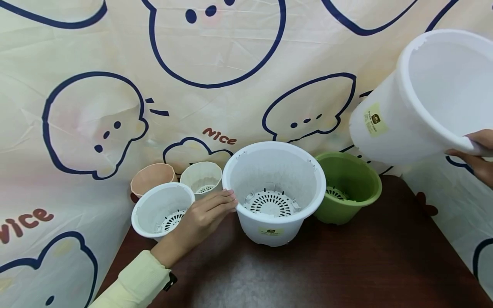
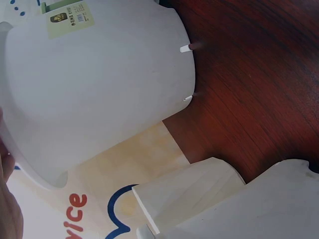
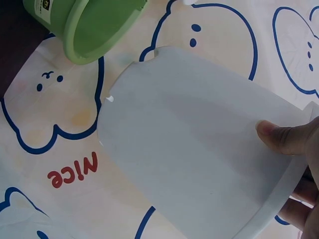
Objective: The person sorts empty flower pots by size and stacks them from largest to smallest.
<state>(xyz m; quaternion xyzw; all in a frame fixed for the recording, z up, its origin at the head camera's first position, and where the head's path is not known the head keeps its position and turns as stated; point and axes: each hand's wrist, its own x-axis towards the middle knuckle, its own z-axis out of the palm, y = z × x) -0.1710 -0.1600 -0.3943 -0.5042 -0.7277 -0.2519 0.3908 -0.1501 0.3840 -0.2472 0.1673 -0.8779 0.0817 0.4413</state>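
Observation:
My left hand (image 1: 206,214) grips the left rim of a large white flowerpot (image 1: 275,231) standing upright on the dark wooden table. Its fingertips lie at the rim, and the thumb is hidden in the head view. In the left wrist view, part of the hand (image 2: 10,209) shows beside the rim of this pot (image 2: 99,84). Raised at the right, a second large white flowerpot (image 1: 400,115) is tilted, its mouth facing right. My right hand (image 1: 477,156) holds it by the rim; in the right wrist view, the thumb (image 3: 279,137) presses its outer wall.
A green pot (image 1: 346,209) stands right of the standing white pot. To the left are a smaller white pot (image 1: 144,214), a cream faceted pot (image 1: 202,171) and a peach pot (image 1: 154,177). A patterned cloth (image 1: 208,55) hangs behind the table (image 1: 327,265).

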